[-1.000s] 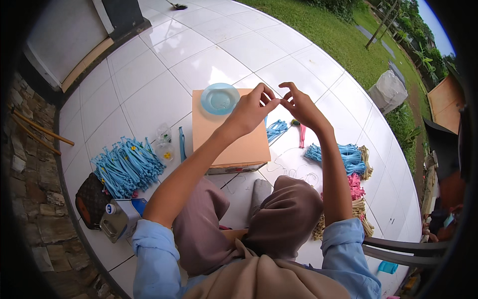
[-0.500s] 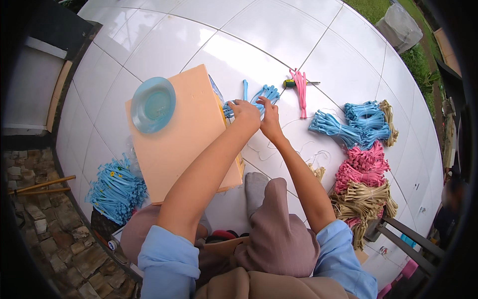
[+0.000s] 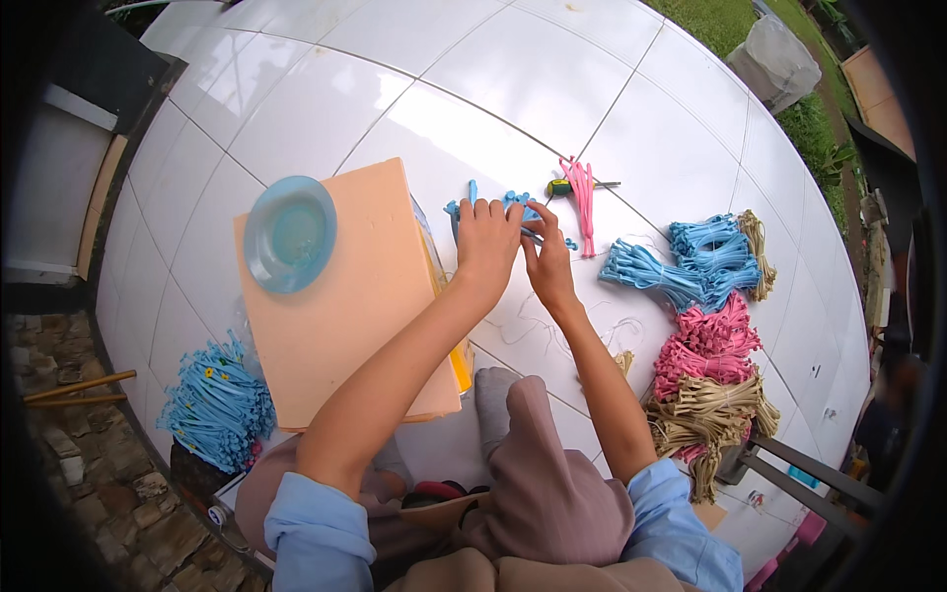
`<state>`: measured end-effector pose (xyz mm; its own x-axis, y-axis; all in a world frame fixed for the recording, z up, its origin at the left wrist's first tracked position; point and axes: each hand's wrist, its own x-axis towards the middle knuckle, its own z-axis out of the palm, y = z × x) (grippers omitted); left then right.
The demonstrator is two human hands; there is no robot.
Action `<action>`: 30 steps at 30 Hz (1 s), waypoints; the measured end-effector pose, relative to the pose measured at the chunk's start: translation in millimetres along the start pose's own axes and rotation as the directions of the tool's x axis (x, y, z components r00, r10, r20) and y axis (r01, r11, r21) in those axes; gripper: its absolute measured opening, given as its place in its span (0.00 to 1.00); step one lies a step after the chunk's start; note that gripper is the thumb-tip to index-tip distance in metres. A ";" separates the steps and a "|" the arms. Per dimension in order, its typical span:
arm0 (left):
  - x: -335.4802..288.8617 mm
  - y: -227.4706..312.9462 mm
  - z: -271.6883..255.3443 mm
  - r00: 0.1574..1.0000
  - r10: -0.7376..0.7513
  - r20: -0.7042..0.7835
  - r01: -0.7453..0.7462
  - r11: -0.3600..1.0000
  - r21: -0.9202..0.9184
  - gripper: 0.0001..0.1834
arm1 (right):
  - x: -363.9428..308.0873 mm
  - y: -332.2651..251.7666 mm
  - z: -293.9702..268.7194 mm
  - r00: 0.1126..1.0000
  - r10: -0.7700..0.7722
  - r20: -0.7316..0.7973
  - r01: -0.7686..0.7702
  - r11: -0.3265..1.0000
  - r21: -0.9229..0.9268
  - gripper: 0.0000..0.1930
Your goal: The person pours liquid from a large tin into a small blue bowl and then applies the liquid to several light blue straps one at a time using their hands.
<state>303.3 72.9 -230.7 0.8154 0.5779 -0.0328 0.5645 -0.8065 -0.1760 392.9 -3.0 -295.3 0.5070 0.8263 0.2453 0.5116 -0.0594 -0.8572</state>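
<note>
Thin light-blue strips with knobbed ends (image 3: 518, 200) lie in a small bunch on the white tiles, mostly hidden under my hands. My left hand (image 3: 485, 245) is palm down over the bunch, its fingers close together and bent onto the strips. Beside it my right hand (image 3: 548, 259) closes thumb and fingers on a few blue strips (image 3: 536, 235) at the bunch's right side. One blue strip (image 3: 473, 190) sticks out beyond my left fingertips. To the right lie several loose pink strips (image 3: 584, 212), across a screwdriver (image 3: 559, 187) with a green and yellow handle.
Left of my hands, a blue bowl (image 3: 259, 259) sits on a peach-coloured board (image 3: 340, 326). Tied blue (image 3: 651, 274), pink (image 3: 705, 345) and beige bundles (image 3: 695, 409) are piled at right. More blue strips (image 3: 217, 405) heap at lower left. Pale thread (image 3: 533, 326) trails over the tiles.
My hands have closed in over the blue bunch and hide more of it. My right fingers have lowered onto the strips. The whole view has shifted slightly.
</note>
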 end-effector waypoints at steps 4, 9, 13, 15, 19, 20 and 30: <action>-4.8 -6.5 -32.8 0.981 0.103 -0.167 -0.132 0.976 -0.175 0.24 | 2.1 -33.4 -37.0 1.000 0.012 0.029 -0.011 0.998 -0.054 0.26; -54.3 -34.6 -118.8 0.874 0.003 -0.486 -0.343 0.713 -0.612 0.25 | 0.0 -108.9 -85.3 0.990 0.141 0.019 -0.142 0.963 0.229 0.26; -104.2 -71.8 -153.8 0.946 -0.175 -0.274 -0.179 0.421 -0.889 0.26 | 5.0 -168.6 -110.9 0.987 0.137 0.089 -0.159 0.935 0.316 0.26; -117.3 -77.8 -158.2 0.952 -0.222 -0.209 -0.108 0.396 -0.912 0.26 | 5.8 -197.3 -122.9 0.991 0.104 0.087 -0.129 0.921 0.366 0.26; -114.2 -74.4 -151.1 0.941 -0.250 -0.229 -0.157 0.278 -0.948 0.28 | 9.2 -244.8 -137.4 0.995 0.067 0.068 -0.088 0.918 0.387 0.30; -107.7 -70.8 -153.2 0.937 -0.279 -0.210 -0.139 0.255 -0.957 0.29 | 9.4 -259.5 -138.4 0.999 0.045 0.029 -0.052 0.919 0.392 0.33; -68.5 -36.0 -173.6 0.907 -0.266 -0.326 -0.318 0.072 -0.945 0.11 | -8.5 -291.0 -132.6 0.999 0.046 -0.014 -0.044 0.990 0.132 0.39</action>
<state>249.3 40.6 -51.3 0.6315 0.6980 0.3376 -0.0979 -0.3602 0.9277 331.7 -67.0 12.2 0.5397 0.8149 0.2114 0.3926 -0.0215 -0.9194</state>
